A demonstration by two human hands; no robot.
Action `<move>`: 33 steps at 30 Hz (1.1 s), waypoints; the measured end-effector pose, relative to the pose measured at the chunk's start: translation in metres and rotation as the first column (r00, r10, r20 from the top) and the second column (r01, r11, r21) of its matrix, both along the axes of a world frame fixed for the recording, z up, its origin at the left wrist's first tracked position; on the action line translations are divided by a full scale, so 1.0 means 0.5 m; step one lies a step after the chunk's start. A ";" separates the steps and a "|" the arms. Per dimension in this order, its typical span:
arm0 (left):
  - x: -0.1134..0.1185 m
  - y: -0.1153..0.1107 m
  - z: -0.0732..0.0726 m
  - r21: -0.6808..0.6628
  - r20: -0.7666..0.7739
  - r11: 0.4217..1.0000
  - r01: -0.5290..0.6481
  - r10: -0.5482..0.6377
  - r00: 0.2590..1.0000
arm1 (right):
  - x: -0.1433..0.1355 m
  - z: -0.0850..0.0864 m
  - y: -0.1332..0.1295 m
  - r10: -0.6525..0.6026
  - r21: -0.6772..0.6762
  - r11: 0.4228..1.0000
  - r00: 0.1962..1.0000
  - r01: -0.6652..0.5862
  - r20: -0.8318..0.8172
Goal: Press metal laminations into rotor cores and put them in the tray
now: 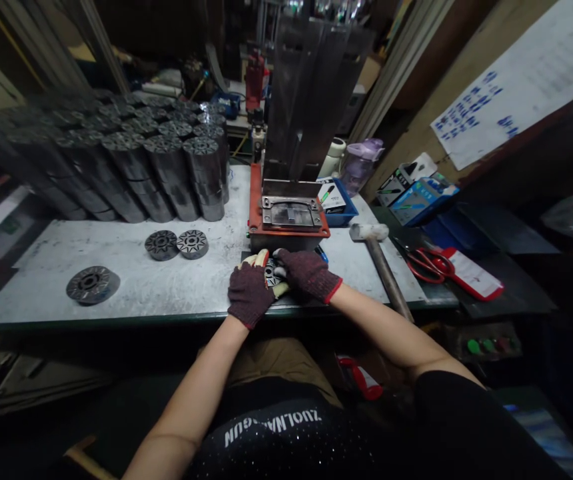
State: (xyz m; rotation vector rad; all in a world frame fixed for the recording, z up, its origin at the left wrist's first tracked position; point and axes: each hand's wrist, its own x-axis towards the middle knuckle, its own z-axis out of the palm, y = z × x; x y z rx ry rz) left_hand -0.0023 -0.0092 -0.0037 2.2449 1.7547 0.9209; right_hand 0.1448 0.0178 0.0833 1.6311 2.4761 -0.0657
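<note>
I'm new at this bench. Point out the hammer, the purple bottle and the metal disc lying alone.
Hammer [369, 232], head camera view: its metal head.
Purple bottle [358, 172], head camera view: its body.
Metal disc [92, 280], head camera view: top face.

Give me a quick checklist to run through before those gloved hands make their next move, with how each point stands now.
1. Metal piece steadied: ok, the left hand is around it.
2. Firm grip by the right hand: cannot tell; its fingers are at the piece, but partly hidden.
3. Hammer clear of both hands: ok, it lies to their right.
4. Work table free of loose discs: not ok, three lie apart from the stacks.
5. Orange-based machine switched off: cannot tell.
</note>
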 end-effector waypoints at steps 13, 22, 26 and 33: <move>0.000 0.001 -0.008 0.049 0.070 0.992 0.117 -0.120 0.990 | 0.023 0.055 0.092 0.067 0.422 0.906 0.990 -0.010 -0.120; -0.006 0.000 -0.008 0.052 0.058 0.987 0.155 -0.158 0.986 | -0.013 -0.005 -0.052 0.072 -0.035 0.997 0.997 -0.071 0.027; -0.008 0.005 -0.010 0.056 0.061 0.984 0.167 -0.171 0.983 | -0.059 0.011 -0.035 0.053 -0.056 0.997 0.990 -0.046 0.129; -0.001 -0.004 -0.004 0.051 -0.016 0.989 0.137 -0.136 0.991 | -0.007 0.015 -0.012 0.035 0.196 0.980 0.998 -0.022 -0.061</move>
